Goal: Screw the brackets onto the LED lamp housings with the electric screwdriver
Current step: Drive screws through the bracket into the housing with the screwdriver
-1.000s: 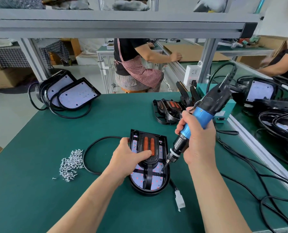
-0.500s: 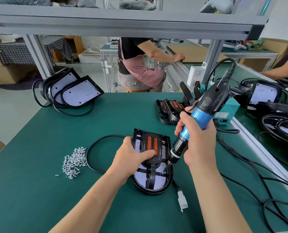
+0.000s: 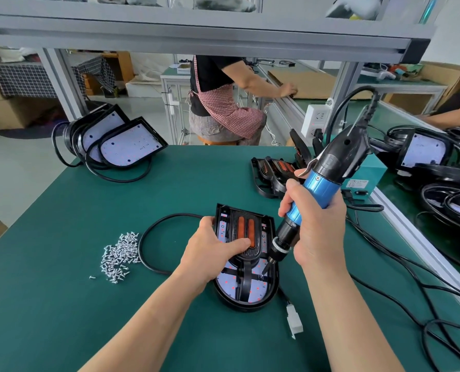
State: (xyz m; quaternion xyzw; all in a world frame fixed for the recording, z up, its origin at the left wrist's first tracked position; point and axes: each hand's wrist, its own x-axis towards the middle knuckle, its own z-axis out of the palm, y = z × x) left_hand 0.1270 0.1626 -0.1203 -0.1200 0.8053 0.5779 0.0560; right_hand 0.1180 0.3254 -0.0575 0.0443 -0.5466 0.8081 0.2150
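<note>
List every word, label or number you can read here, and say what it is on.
No text here is legible.
Label on the teal box: several printed lines, too small to read.
Screwdriver: no legible marking.

A green counter (image 3: 62, 304) fills the lower part of the view. Above it runs a grey aluminium shelf (image 3: 196, 33), carried by slanted posts (image 3: 62, 84). Behind the counter the floor (image 3: 14, 167) is pale and shiny. At the left stand cardboard boxes (image 3: 6, 108) and a dark checked cloth (image 3: 22, 79). A person in a red checked apron (image 3: 223, 108) sits on a stool (image 3: 218, 142), one hand near a brown cardboard sheet (image 3: 312, 81). A white wall socket (image 3: 316, 119) is fixed on the right post. Light is even daylight.
</note>
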